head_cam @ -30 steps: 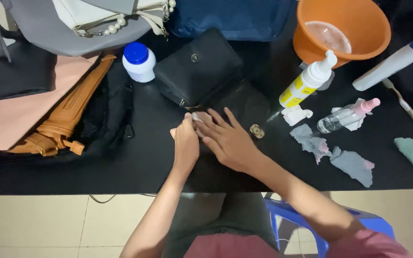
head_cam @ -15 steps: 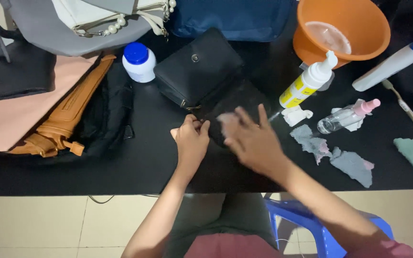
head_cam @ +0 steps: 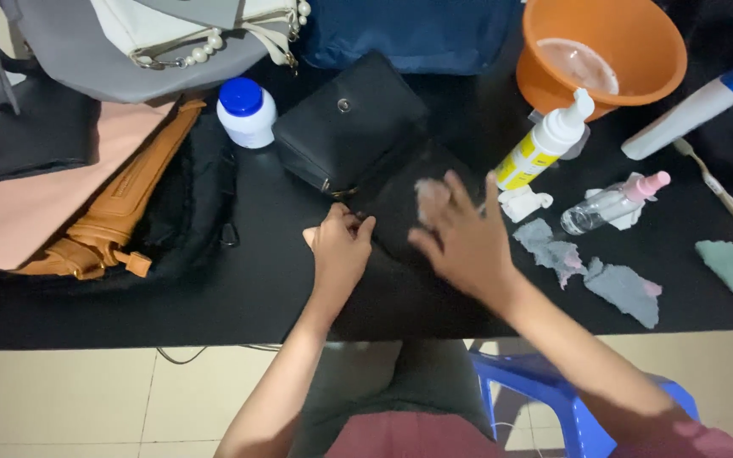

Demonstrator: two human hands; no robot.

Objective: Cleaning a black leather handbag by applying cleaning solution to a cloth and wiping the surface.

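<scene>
On the black worktop [head_cam: 214,305], the left hand [head_cam: 338,253] pinched the edge of a flat black bag [head_cam: 400,254], grip clamped; the right hand [head_cam: 466,242], fingers spread, pressed a pale cloth [head_cam: 428,195] onto it

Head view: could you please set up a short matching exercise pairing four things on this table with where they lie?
Things:
1. orange basin
2. blue-capped white jar
3. tan bag
4. clear spray bottle with pink cap

Places:
A. far left, on dark fabric
B. just left of the black purse
C. far right corner
D. right of the right hand

Pairs: 1-C, 2-B, 3-A, 4-D
</scene>
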